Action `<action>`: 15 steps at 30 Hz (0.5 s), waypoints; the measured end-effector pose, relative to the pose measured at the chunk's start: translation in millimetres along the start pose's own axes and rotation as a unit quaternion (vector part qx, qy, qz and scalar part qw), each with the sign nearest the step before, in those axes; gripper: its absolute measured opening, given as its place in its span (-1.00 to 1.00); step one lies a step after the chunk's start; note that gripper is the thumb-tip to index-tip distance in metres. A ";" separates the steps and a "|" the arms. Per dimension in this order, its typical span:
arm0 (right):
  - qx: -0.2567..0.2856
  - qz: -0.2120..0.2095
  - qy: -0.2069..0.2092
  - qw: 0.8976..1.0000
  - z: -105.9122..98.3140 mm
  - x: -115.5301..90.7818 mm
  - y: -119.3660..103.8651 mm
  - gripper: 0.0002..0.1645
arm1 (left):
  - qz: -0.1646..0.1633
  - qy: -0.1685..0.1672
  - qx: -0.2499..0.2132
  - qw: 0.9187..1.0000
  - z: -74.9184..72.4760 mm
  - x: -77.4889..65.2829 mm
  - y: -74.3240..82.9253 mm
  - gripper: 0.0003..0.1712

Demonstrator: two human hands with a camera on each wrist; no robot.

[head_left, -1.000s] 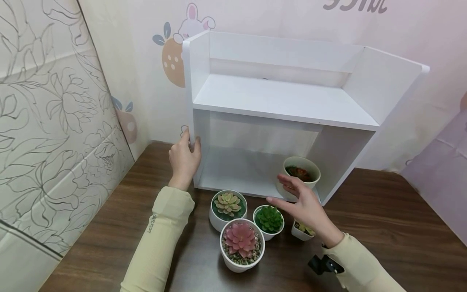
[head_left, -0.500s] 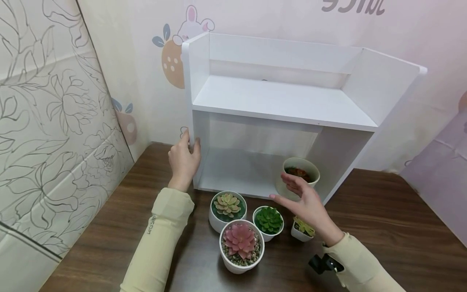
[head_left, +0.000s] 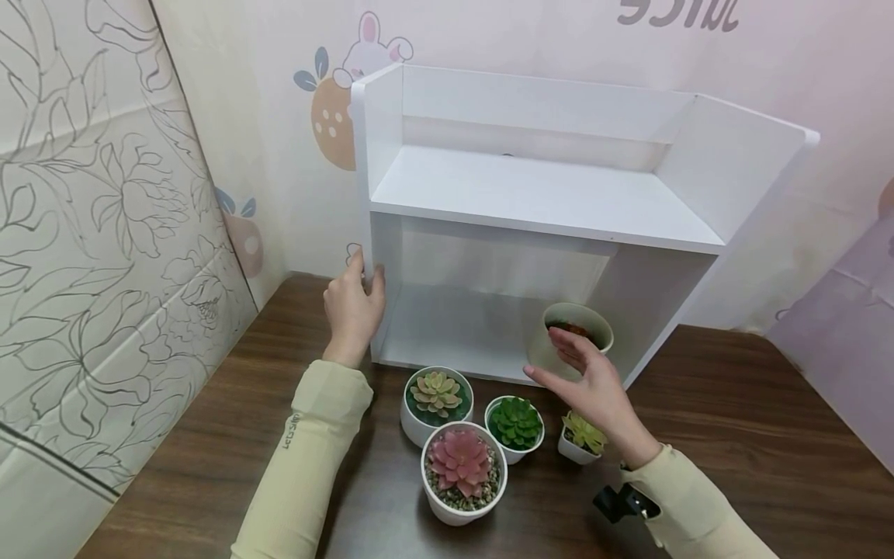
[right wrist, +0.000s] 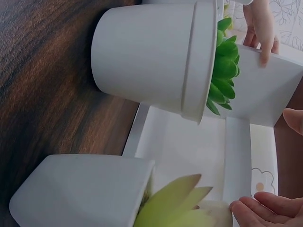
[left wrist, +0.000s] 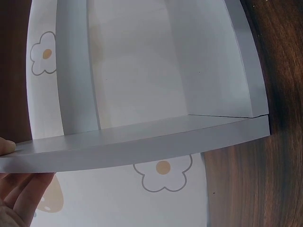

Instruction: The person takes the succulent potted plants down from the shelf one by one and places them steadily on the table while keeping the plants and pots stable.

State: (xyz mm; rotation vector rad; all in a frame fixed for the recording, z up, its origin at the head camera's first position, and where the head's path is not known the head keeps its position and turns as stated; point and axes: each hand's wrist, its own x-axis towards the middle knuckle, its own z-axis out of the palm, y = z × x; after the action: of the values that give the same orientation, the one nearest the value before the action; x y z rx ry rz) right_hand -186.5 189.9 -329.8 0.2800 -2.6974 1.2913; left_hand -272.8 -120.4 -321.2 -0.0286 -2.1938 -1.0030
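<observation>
My left hand (head_left: 354,310) grips the left side panel of a white two-tier shelf (head_left: 545,190); in the left wrist view the thumb (left wrist: 6,146) lies on one face of the panel and the fingers (left wrist: 33,191) on the other. Standing at the right end of the lower tier is a large cream pot (head_left: 543,348) with a reddish plant low inside. My right hand (head_left: 597,392) is in front of that pot, fingers extended and thumb spread apart, overlapping the pot in the head view. Nothing is held in it.
In front of the shelf stand a pot with a pale rosette succulent (head_left: 436,392), a pink succulent (head_left: 461,462), a green succulent (head_left: 515,423) and a small yellow-green succulent (head_left: 585,433). All are on the brown wooden table (head_left: 230,404). Patterned walls rise behind and left.
My right hand has drifted slightly right, uncovering more of the small yellow-green succulent. The left hand keeps its grip on the shelf panel, and the pots have stayed in place.
</observation>
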 end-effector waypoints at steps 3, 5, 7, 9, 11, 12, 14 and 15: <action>0.001 0.006 0.002 1.000 -1.0 -0.3 -1.0 -0.09 | 0.002 0.002 0.002 1.000 0.7 0.1 -0.4 -0.59; 0.002 0.007 0.003 1.000 -1.4 -0.2 -1.4 -0.09 | 0.005 0.003 0.002 1.000 0.7 0.0 0.0 -0.61; 0.000 0.007 0.005 1.000 -1.6 0.0 -0.9 -0.10 | 0.005 0.003 0.001 1.000 0.6 0.1 0.3 -0.63; -0.001 0.007 0.005 1.000 -2.0 0.3 -0.6 -0.10 | 0.006 0.004 -0.001 1.000 0.4 -0.1 0.6 -0.62; -0.003 0.007 0.004 1.000 -2.3 0.5 -0.4 -0.10 | 0.006 0.005 -0.001 1.000 0.4 -0.1 0.5 -0.63; -0.003 0.008 0.005 1.000 -2.5 0.5 -0.3 -0.10 | 0.007 0.006 -0.002 1.000 0.4 0.0 0.3 -0.63; -0.005 0.008 0.005 1.000 -2.6 0.7 -0.2 -0.09 | 0.009 0.008 -0.003 1.000 0.6 0.3 -0.1 -0.64; -0.006 0.008 0.006 1.000 -2.6 0.8 0.0 -0.09 | 0.009 0.009 -0.003 1.000 0.6 0.4 -0.3 -0.64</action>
State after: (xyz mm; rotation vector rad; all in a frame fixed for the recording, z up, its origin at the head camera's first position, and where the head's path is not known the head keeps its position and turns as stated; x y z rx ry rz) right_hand -187.2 191.8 -328.0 0.2494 -2.7022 1.2767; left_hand -273.5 -120.3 -321.4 -0.0430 -2.1712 -0.9954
